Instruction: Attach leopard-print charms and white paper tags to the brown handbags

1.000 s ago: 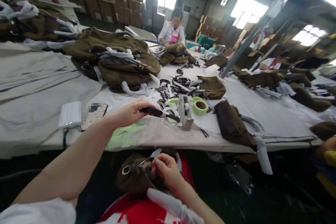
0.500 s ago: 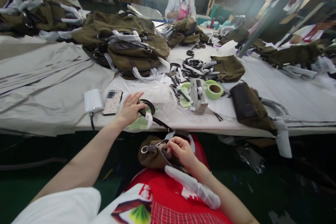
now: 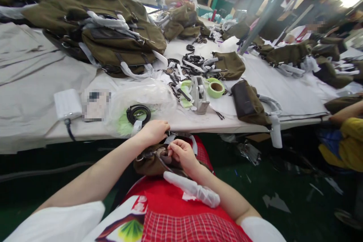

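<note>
Left hand [image 3: 157, 131]: fingers curled down at far side of olive bag [image 3: 147, 166]; cannot tell what, if anything, they grip. Right hand [image 3: 183, 155]: thumb and fingertips pinched on bag's open edge, just beside left hand. Bag under both hands, before red apron [image 3: 153, 189]. White-wrapped handle [image 3: 188, 187] below right hand. Coiled black strap [image 3: 130, 114] on table [image 3: 297, 100], just left of left hand. Tape dispenser [image 3: 199, 97] beyond right hand, green tape roll [image 3: 210, 90] beside it.

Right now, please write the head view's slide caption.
Left hand and right hand at a brown bag; black strap coiled nearby.
</note>
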Available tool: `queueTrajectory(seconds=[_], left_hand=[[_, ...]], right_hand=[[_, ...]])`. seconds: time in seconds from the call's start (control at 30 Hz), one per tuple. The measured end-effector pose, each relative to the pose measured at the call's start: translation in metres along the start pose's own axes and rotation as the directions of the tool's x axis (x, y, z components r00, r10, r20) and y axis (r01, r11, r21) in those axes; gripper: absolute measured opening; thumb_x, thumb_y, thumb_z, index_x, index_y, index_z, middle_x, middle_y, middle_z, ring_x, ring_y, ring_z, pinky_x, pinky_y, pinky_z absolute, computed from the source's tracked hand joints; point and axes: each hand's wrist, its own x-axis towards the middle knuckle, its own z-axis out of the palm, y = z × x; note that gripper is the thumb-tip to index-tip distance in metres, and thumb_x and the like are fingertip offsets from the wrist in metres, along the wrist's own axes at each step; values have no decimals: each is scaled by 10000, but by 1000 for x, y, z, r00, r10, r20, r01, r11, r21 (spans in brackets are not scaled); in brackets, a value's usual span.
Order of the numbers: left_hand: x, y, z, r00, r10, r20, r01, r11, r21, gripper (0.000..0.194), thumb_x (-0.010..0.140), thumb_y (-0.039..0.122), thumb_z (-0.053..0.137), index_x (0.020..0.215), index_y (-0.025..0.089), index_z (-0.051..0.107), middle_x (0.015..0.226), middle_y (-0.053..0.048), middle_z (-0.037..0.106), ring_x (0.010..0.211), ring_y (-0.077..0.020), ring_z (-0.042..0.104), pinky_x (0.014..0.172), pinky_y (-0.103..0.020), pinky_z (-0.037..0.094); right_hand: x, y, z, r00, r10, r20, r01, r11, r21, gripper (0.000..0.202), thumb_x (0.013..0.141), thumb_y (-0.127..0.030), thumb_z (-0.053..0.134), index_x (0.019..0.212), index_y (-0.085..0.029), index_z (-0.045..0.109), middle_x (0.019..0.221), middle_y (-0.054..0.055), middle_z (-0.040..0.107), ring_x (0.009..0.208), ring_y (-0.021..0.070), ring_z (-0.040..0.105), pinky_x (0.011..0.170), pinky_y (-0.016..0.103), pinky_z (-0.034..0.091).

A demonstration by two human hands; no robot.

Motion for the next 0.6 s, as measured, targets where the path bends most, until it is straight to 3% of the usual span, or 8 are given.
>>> queueTrajectory(seconds=[0.17, 0.27, 0.37, 0.6], left_hand=[[7, 1, 8, 998, 58, -31, -59, 998, -32, 145, 800, 229, 569, 797, 200, 711, 862, -97, 691, 917, -259, 641, 862, -356, 466], [-6, -2, -1, 996, 49, -79, -62, 983, -174, 164, 826, 266, 543, 876, 217, 692, 886, -65, 702, 863, -234, 646, 799, -325, 474], [-22, -2, -10, 998, -22, -57, 3, 949, -314, 212, 867, 285, 500, 970, 243, 680, 919, -27, 735, 847, -205, 670, 765, -282, 480], [-43, -5, -20, 996, -61, -59, 37, 938, -345, 297, 881, 310, 482, 1064, 246, 707, 1022, -27, 756, 946, -202, 682, 850, -267, 488]], right_hand=[[-2, -1, -3, 999, -22, -39, 23, 1000, 19, 324, 731, -467, 705, 744, -159, 605, 563, -23, 611, 386, 37, 269, 376, 194, 143], [-1, -1, -5, 999, -27, -38, 28, 999, 35, 303, 743, -446, 698, 751, -156, 608, 571, -19, 614, 385, 36, 272, 376, 197, 135], [2, 0, -4, 999, -16, -41, 18, 999, 49, 304, 742, -445, 697, 745, -154, 608, 567, -15, 615, 378, 35, 262, 372, 199, 118], [6, -1, 2, 1000, 27, 9, -27, 999, 44, 333, 730, -465, 710, 737, -148, 606, 570, -3, 625, 365, 31, 262, 366, 196, 121]])
